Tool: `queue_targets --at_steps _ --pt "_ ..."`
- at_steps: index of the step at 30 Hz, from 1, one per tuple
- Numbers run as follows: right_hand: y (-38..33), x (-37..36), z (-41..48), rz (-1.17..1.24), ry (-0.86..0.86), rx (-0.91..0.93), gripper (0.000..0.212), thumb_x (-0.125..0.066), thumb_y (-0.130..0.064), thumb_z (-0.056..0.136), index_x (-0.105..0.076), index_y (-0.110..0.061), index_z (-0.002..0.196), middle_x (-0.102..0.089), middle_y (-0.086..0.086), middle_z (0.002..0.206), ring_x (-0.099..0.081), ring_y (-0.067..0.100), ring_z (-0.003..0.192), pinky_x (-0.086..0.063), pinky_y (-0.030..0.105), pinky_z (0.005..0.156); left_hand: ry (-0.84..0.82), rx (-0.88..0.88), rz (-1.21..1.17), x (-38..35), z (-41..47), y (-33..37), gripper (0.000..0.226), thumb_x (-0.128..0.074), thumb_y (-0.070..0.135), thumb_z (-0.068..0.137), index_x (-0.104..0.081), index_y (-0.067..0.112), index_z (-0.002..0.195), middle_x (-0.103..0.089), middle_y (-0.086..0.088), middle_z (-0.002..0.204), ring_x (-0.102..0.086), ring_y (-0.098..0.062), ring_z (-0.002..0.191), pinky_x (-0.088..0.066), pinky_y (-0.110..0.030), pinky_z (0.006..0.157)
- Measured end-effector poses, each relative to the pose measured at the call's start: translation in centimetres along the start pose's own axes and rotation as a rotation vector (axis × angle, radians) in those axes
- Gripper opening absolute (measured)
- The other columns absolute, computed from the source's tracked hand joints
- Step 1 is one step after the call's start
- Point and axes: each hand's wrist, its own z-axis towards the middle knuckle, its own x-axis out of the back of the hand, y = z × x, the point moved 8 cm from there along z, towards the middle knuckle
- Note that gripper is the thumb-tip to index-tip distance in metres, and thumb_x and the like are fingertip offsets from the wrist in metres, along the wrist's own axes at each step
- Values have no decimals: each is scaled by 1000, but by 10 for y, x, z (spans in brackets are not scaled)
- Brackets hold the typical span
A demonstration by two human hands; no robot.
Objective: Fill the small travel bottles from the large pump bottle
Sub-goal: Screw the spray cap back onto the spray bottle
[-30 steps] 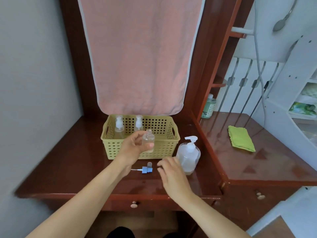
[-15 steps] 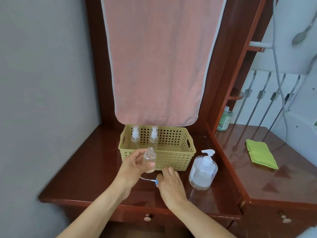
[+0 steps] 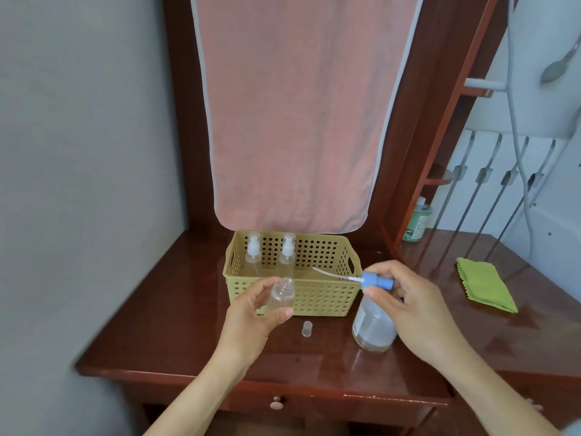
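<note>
- Travel bottle (image 3: 280,297): small, clear plastic, round-shouldered, with a bare threaded neck and no top on it. It is held upright above the desk, in front of the basket's front wall.
- The left hand (image 3: 251,322) grips it, thumb on the near side and fingers curled round the far side.
- The right hand (image 3: 408,305) pinches the spray head (image 3: 377,282) between thumb and fingertips. The head is a blue plastic cylinder held almost level.
- A thin white dip tube (image 3: 333,274) runs from the head to the left, across the basket's right end.
- The large pump bottle (image 3: 372,330) stands on the desk just below the right hand. It is squat, rounded and translucent, and the hand hides its pump.
- A small clear cap (image 3: 307,328) sits on the desk between the two hands.
- The basket (image 3: 317,298) is pale yellow-green plastic, rectangular, its walls pierced with rows of round holes and a cut-out handle at each end.
- Two small bottles (image 3: 253,258) with white pump tops stand upright inside it, toward the back left.
- The desk (image 3: 157,328) is glossy dark red wood that shows reflections, with a round knob (image 3: 276,405) on its drawer.
- A pink towel (image 3: 292,121) with pale edging hangs flat behind the basket.
- A folded green cloth (image 3: 485,289) with a zigzag edge lies on the right-hand surface.
- A green-tinted bottle (image 3: 418,222) stands at the back.
</note>
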Motion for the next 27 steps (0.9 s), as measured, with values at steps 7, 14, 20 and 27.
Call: queue_targets --at_steps 7,14,20,27 --pt "-31 1 9 -264 -108 137 10 -64 -15 88 -64 -22 94 -58 -10 85 -50 -2 76 -36 7 68 -36 -44 43 -14 -6 13 44 -78 11 76 -64 43 104 -67 21 111 -54 -1 118 -45 -45 103" --pt "-48 -6 21 -389 -150 203 10 -62 -18 90 -65 -19 99 -51 -15 83 -46 -4 73 -32 8 67 -38 -63 71 -15 -9 19 45 -78 11 75 -64 44 103 -68 21 110 -56 0 115 -47 -45 100" --pt "-60 7 27 -324 -153 171 8 -63 -22 89 -66 -22 97 -60 -7 88 -49 5 69 -36 14 62 -22 -49 86 -11 -12 20 48 -79 12 74 -64 47 103 -66 23 112 -53 4 117 -46 -43 102" --pt "-55 -18 29 -422 -246 192 8 -62 -23 90 -64 -18 95 -50 -12 83 -43 1 68 -32 13 61 -34 -52 109 -14 -13 24 46 -79 13 75 -64 46 103 -67 25 108 -54 0 117 -47 -45 100"
